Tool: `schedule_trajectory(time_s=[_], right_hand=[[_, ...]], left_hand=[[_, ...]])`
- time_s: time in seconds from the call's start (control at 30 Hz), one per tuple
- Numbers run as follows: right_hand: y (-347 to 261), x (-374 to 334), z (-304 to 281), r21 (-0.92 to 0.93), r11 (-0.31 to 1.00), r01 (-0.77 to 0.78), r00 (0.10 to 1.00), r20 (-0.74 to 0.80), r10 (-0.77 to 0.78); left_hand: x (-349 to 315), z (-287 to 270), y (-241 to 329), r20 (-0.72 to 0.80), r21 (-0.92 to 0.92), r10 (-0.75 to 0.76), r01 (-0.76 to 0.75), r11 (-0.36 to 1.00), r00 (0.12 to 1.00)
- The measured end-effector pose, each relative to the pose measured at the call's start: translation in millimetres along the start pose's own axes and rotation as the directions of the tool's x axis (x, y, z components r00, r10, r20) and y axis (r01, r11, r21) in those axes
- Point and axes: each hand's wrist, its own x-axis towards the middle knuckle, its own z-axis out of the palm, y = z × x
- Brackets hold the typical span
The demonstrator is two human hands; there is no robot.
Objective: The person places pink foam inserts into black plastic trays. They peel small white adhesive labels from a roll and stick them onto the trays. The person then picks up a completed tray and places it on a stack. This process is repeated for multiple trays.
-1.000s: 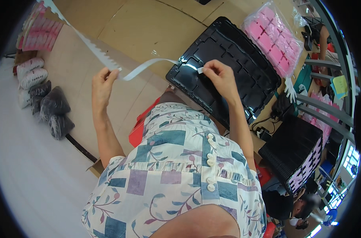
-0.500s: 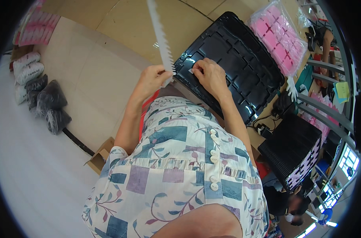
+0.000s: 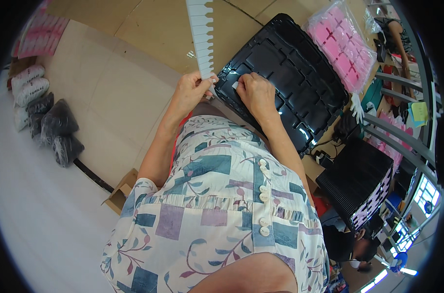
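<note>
A long white strip of notched label-like tabs (image 3: 201,39) runs upward from my left hand (image 3: 192,93), which pinches its lower end between thumb and fingers. Close by on the right, my right hand (image 3: 258,95) holds a small white piece (image 3: 235,85) pinched at its fingertips. That piece is just above the near left corner of a glossy black plastic tray (image 3: 300,63), moulded with rectangular compartments. My right hand rests over the tray's left part and hides some of it. Whether the small piece touches the tray, I cannot tell.
Behind the tray lies a clear bag of pink pieces (image 3: 336,44). A white glove (image 3: 357,107) hangs near grey rails (image 3: 397,136). To the right stands a tall stack of black trays (image 3: 356,176), with a person (image 3: 349,244) beyond. Bags (image 3: 61,119) and a cardboard box (image 3: 121,190) sit on the left.
The white strip has turned so its flat tabs now face me. Both hands stay nearly in place, and the small white piece shows more clearly at my right fingertips.
</note>
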Motion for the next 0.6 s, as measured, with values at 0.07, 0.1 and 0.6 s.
schedule_trajectory(time_s=[0.07,0.1,0.6], right_hand=[[-1,2,0,-0.035,0.999,-0.010,1.000,0.015,0.011],[-3,3,-2,-0.050,0.998,-0.025,0.999,0.029,0.026],[9,-14,-11,0.472,0.848,-0.240,0.969,0.160,0.186]], left_hand=[[1,0,2,0.023,0.036,0.050,-0.051,0.998,0.998],[1,0,3,0.035,0.053,0.074,-0.076,0.996,0.997],[21,7,-9,0.175,-0.243,-0.010,0.053,0.968,0.985]])
